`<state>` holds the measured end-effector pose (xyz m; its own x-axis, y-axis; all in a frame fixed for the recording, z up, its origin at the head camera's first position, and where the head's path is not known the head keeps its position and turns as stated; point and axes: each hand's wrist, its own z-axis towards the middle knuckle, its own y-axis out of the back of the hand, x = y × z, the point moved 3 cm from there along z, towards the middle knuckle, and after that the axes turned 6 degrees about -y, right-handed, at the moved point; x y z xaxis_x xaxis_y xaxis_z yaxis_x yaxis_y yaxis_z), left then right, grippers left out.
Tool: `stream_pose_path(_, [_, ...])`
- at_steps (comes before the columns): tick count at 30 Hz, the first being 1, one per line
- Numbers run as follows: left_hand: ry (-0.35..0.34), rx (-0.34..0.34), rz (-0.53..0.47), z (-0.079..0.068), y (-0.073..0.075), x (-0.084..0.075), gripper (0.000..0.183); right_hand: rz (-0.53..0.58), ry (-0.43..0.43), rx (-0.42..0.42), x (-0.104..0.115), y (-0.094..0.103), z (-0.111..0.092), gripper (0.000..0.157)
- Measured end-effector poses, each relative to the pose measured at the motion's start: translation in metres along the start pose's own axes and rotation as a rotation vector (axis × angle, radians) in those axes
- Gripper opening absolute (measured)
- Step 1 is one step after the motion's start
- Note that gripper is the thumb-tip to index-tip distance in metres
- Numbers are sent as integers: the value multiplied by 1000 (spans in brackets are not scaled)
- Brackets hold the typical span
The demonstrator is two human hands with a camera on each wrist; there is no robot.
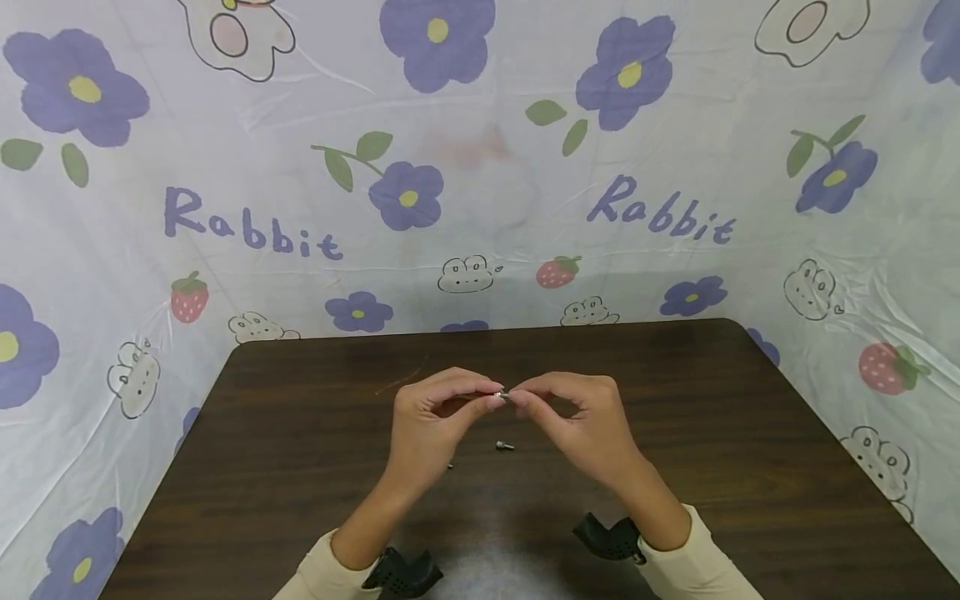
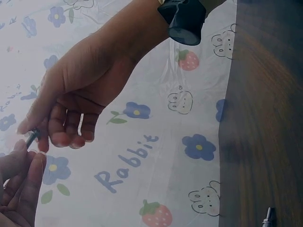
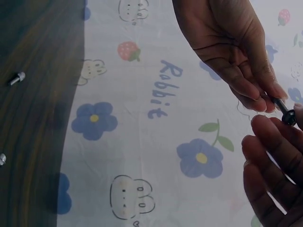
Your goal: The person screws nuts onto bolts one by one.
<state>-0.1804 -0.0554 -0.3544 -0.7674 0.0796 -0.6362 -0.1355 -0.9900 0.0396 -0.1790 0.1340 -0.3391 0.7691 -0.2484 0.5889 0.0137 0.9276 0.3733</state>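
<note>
A small metal bolt is pinched between both hands above the table. My left hand holds one end of it between thumb and fingertips. From the other side, my right hand pinches the bolt with thumb and forefinger. In the right wrist view the bolt has a silver shank and a dark rounded head, at the fingers' meeting point. Below the hands, a second bolt lies on the table. Beside the left wrist lies another small metal piece, mostly hidden by the arm.
The dark wood table ends at a back edge, where a flower-patterned cloth hangs around it. Black wrist devices sit on both forearms. A thin thread-like mark shows behind the left hand.
</note>
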Motion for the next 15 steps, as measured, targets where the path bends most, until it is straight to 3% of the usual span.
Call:
stream_pose_path(5, [3,4,7,0,-2,0,11,-13,-73,26,-1,-2,-1,27])
stream_pose_path(8, [7,-3,5,0,-2,-1,11,-10,-109,28,-1,-1,-1,24])
stream_pose_path(11, [9,-14,9,0,-1,-1,11,-17,-88,15,0,2,0,14])
stream_pose_path(15, [3,-19,12,0,1,-1,12,-26,-7,10,2,4,1,34])
